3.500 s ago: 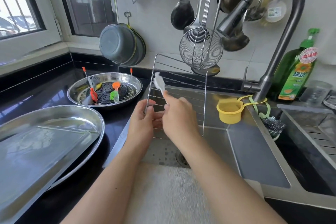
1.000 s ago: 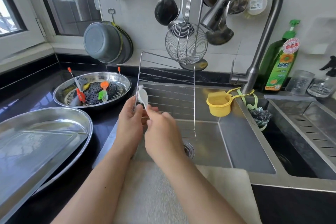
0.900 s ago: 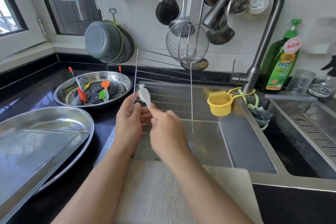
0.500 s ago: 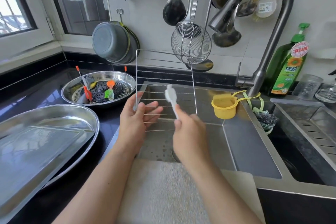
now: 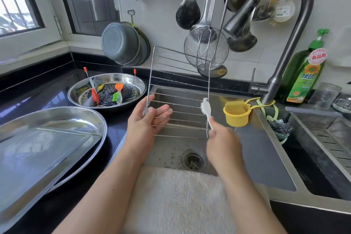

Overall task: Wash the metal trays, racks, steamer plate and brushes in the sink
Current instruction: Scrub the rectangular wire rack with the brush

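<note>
Steel, polished: large oval tray [image 5: 57, 119] at far left on the black table [image 5: 38, 93], a flat rectangular tray [image 5: 38, 150] lying inside it. Behind, a round steel basin [image 5: 106, 81] holding a dark perforated steamer plate [image 5: 108, 91] and silicone brushes, one red [image 5: 94, 94], one orange and green [image 5: 117, 93]. Left hand [image 5: 146, 125], fingers curled round the left edge of a thin wire rack [image 5: 178, 100], holds it upright above the sink [image 5: 247, 148]. Right hand [image 5: 222, 142] pinches the handle of a small white brush [image 5: 205, 108], its head touching the rack's right side bar. Grey pans [image 5: 121, 43], ladles and a wire skimmer [image 5: 206, 47] hang on the wall behind. Yellow plastic cup [image 5: 236, 116] beside the curved faucet [image 5: 281, 43]; green detergent bottle [image 5: 305, 74] at right. Pale towel [image 5: 180, 195] over the front rim.
</note>
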`<state>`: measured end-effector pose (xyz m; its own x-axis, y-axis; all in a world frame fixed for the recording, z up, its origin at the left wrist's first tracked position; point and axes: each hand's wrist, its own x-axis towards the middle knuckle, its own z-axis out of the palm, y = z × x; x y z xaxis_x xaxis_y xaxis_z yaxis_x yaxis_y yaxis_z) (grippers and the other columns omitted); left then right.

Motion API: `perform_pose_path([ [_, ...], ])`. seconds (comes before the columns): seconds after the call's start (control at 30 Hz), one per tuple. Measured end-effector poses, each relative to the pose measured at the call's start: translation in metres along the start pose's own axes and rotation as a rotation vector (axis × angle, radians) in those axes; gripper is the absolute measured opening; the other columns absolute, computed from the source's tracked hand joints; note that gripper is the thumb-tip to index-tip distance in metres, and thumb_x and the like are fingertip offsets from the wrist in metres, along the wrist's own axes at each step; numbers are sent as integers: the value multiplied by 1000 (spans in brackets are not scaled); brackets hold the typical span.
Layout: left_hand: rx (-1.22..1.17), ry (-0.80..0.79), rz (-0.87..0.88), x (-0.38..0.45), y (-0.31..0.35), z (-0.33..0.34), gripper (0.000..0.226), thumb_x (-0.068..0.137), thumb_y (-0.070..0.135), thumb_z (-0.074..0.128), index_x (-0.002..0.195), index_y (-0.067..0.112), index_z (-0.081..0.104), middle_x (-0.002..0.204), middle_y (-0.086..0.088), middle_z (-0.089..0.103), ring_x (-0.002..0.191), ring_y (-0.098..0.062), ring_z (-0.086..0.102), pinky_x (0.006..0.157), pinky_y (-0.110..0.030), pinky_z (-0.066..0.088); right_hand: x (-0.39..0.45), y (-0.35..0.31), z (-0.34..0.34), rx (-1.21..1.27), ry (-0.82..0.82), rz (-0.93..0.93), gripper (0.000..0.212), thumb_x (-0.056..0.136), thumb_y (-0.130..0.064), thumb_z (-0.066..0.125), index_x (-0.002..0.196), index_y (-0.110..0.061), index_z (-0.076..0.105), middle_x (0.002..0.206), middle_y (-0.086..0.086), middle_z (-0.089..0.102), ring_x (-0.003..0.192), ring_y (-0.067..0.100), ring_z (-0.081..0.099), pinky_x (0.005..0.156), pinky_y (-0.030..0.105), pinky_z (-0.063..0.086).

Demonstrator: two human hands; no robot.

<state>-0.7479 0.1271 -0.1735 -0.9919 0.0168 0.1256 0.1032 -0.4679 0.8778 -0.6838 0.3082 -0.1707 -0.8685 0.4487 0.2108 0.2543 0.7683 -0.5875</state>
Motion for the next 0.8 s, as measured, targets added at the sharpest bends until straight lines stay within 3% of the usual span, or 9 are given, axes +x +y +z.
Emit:
perform_pose_path([
  [0.17,-45,23,-10,0,0,1,33,113,7,35,134,22,56,113,-21,75,104,-32,75,91,-37,62,-15,-30,5,74,-14,-30,59,103,-11,40,154,-41,38,93,-5,38,82,18,42,70,32,32],
  [0.3,-9,-10,-21,-2,-3,4,34,112,9,36,133,24,58,117,-17,74,101,-29,76,75,-33,61,-40,-69,28,146,-124,-250,56,104,-18,41,153,-45,34,88,-10,33,82,17,42,73,30,34],
  [0.43,-12,11,3,-2,-3,3,36,112,8,37,137,25,57,114,-12,76,104,-28,76,73,-33,60,-37,-75,30,117,-150,-280,60,103,-16,44,152,-48,33,94,-8,36,81,17,43,72,30,35],
  [0.57,-71,41,12,1,1,0,32,113,10,36,138,17,55,118,-22,74,104,-31,75,90,-38,62,-13,-28,9,36,-20,-110,60,103,-10,42,154,-43,37,83,-10,33,69,11,41,57,28,32],
  [0.67,-63,34,-14,1,0,2,32,113,11,36,139,18,54,122,-23,72,108,-33,74,94,-39,61,-7,-8,-8,27,17,-27,53,106,-14,41,154,-37,40,85,-4,38,76,17,39,65,33,31],
  [0.8,-69,31,-33,2,-2,5,30,114,14,36,135,21,56,126,-21,70,107,-32,75,91,-38,60,-28,-36,4,127,30,-158,52,106,-18,43,152,-41,40,90,-6,40,79,15,41,71,33,35],
])
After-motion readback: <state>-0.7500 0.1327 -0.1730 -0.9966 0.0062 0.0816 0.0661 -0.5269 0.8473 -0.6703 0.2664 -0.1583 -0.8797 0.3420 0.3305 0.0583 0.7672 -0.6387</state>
